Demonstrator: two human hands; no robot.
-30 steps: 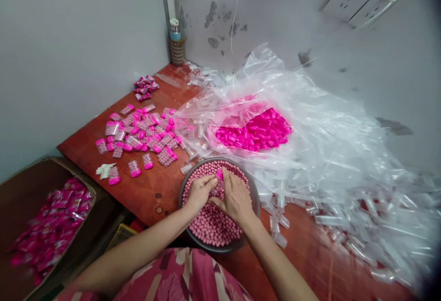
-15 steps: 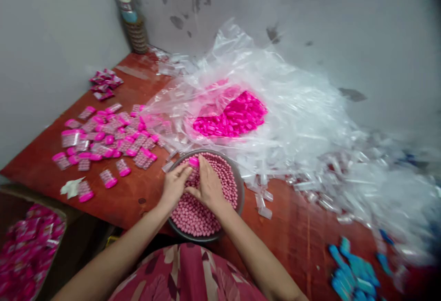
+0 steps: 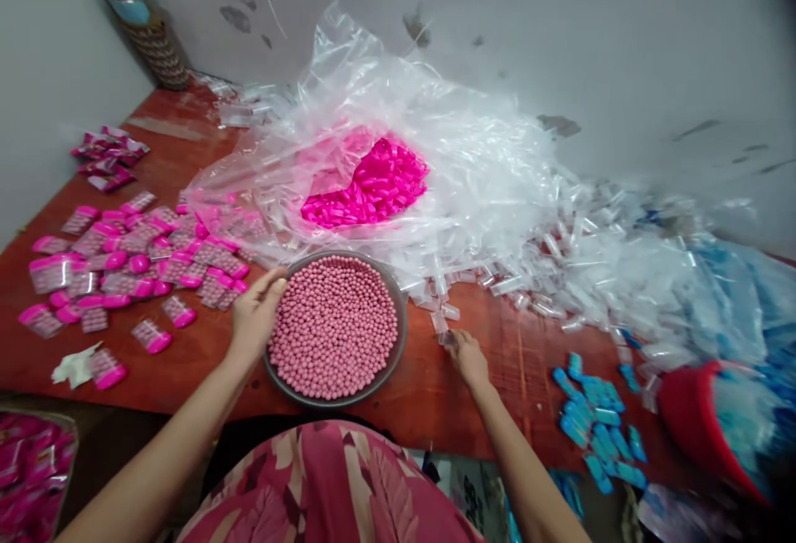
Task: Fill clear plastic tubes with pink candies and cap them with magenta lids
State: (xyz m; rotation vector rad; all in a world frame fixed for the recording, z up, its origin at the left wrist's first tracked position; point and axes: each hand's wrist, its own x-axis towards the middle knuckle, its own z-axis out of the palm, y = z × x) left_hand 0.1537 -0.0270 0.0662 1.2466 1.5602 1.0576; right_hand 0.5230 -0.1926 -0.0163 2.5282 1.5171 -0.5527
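A dark round bowl (image 3: pixel 400 344) full of small pink beads (image 3: pixel 336 327) stands in front of me at the table's near edge. My left hand (image 3: pixel 256 315) is at its left rim, with thumb and fingers closed on the edge. To the right of the bowl, my right hand (image 3: pixel 469 358) pinches a small clear plastic container (image 3: pixel 446 337) low over the table. Several more clear containers (image 3: pixel 451 311) lie just beyond it. On the left is a spread of bead-filled containers with pink caps (image 3: pixel 128 282).
Behind the bowl, a large clear plastic bag (image 3: pixel 485 153) spills bright pink caps (image 3: pixel 379 186). Blue pieces (image 3: pixel 600 419) and a red tub (image 3: pixel 690 410) sit at the right. Pink packets (image 3: pixel 109 157) lie at the far left; a box of pink packets (image 3: pixel 37 464) is below the table edge.
My hands have parted from a pink-capped container held over the beads. The left is at the bowl's rim, the right has moved out to a clear container. The view has swung right.
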